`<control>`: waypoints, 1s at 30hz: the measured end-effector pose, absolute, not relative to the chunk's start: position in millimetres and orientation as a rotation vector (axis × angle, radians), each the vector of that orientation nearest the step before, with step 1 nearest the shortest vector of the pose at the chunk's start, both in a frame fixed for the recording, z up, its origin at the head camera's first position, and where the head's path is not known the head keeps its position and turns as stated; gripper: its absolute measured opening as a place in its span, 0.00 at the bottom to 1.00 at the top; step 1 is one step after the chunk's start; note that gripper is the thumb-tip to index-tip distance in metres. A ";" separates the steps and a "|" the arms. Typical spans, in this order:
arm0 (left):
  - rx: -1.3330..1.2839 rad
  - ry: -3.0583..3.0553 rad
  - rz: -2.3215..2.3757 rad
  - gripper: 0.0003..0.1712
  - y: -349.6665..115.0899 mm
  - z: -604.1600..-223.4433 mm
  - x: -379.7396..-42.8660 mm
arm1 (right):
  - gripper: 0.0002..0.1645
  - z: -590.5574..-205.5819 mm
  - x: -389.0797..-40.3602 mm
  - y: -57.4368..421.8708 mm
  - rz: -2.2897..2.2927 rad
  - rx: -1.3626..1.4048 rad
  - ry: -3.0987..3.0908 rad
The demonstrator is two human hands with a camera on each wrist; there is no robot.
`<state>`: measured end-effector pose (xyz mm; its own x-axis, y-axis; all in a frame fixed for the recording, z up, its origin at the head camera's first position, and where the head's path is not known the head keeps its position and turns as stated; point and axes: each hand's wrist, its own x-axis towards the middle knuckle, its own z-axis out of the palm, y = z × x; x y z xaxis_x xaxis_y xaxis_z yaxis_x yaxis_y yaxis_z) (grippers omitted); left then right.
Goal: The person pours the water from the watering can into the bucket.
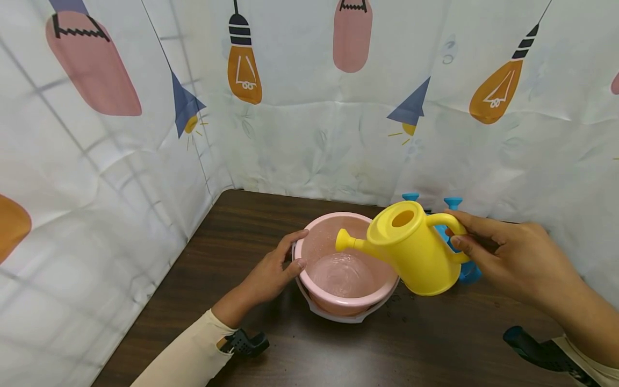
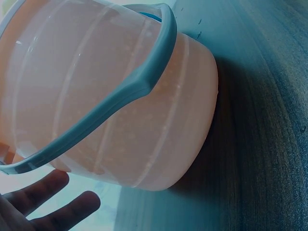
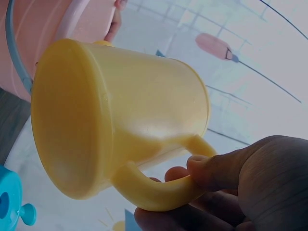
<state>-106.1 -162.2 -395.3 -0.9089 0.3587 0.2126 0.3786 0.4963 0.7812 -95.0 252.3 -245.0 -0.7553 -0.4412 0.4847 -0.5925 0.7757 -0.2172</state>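
A pink bucket [image 1: 345,301] stands on the table, with rippled water [image 1: 342,274] inside. My left hand [image 1: 271,274] holds its left rim, thumb and a finger over the edge; in the left wrist view two fingers [image 2: 77,211] extend beside the bucket wall [image 2: 115,96]. With my right hand [image 1: 517,258] I grip the handle of a yellow watering can [image 1: 420,252], thumb and fingers wrapped round it, as the right wrist view [image 3: 159,192] confirms. The can is tilted left, its spout [image 1: 345,241] above the bucket's opening. Whether water leaves the spout is not clear.
A blue object with knob-like tops [image 1: 453,203] stands behind the watering can, partly hidden. The bucket's grey handle [image 2: 144,82] hangs down its side. Water drops dot the dark wooden table [image 1: 309,355]. A patterned white curtain [image 1: 309,145] borders the back and left.
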 end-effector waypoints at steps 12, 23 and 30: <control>-0.673 -2.689 -1.420 0.37 -161.9 -395.0 -106.0 | 0.30 -244.9 -95.1 252.0 0.504 0.795 -2.544; -0.684 -2.667 -1.394 0.37 -161.9 -396.5 -106.9 | 0.30 -244.7 -95.2 250.6 0.522 0.805 -2.534; -0.674 -2.678 -1.389 0.37 -161.8 -396.0 -106.5 | 0.30 -244.8 -95.3 250.7 0.518 0.800 -2.537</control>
